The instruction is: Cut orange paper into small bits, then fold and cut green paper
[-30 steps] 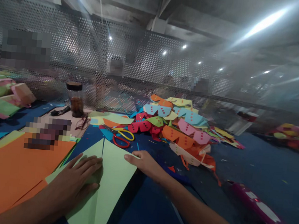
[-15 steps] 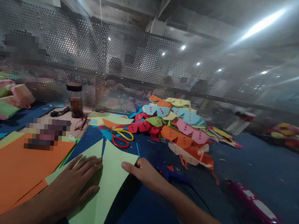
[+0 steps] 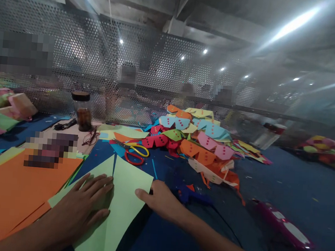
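Note:
A pale green sheet of paper (image 3: pixel 124 203) lies in front of me, with a crease down its middle and a narrow notch at its far edge. My left hand (image 3: pixel 83 200) rests flat on its left half, fingers stretched out and close to the crease. At the right edge, my right hand (image 3: pixel 161 199) pinches the paper, thumb on top and the other fingers hidden underneath. That right half is lifted a little off the table. Beyond the paper lie scissors (image 3: pixel 135 154) with one red and one yellow handle loop.
Orange sheets (image 3: pixel 18 190) lie left on the blue table (image 3: pixel 175 239). Colourful paper masks (image 3: pixel 196 151) are heaped ahead. A blue glue gun (image 3: pixel 193 194) and a magenta device (image 3: pixel 283 223) lie right. A jar (image 3: pixel 83 114) stands before a perforated metal screen (image 3: pixel 149 69).
My right hand has moved slightly down, and the right half of the green paper has sunk a little with it. My left hand stays flat in the same place.

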Demonstrator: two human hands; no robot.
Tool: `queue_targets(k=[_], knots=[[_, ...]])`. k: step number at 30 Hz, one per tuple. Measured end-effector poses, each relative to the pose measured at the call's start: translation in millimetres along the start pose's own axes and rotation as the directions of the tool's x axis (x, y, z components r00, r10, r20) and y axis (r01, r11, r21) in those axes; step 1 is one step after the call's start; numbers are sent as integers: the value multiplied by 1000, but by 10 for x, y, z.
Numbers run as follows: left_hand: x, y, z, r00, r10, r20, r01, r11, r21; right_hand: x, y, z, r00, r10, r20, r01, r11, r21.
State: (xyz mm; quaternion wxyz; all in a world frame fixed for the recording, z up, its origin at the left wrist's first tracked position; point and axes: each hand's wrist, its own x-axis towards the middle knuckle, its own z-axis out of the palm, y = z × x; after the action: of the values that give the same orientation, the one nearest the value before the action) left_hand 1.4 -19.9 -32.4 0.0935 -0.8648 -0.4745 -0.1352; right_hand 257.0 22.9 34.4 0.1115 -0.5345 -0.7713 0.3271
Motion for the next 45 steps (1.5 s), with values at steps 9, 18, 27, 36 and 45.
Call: queue_targets(k=[9, 18, 27, 36, 45], knots=[[0, 4, -33, 1000, -8, 24, 8, 1000, -13, 9, 39, 15, 999, -34, 6, 34, 999, -10], [-77, 30, -40, 999, 36, 12, -36, 999, 13, 50, 68, 25, 999, 24, -24, -25, 999, -29], [-88, 75, -58, 999, 6, 49, -6, 1000, -3, 32, 48, 45, 1000, -3, -27, 1, 998, -70], [-103, 76, -57, 1000, 10, 23, -11, 1000, 6, 32, 14, 42, 1000, -15, -23, 12, 989, -145], [-119, 55, -37, 1000, 20, 23, -20, 1000, 19, 36, 10, 40, 1000, 5, -2, -6, 985, -170]])
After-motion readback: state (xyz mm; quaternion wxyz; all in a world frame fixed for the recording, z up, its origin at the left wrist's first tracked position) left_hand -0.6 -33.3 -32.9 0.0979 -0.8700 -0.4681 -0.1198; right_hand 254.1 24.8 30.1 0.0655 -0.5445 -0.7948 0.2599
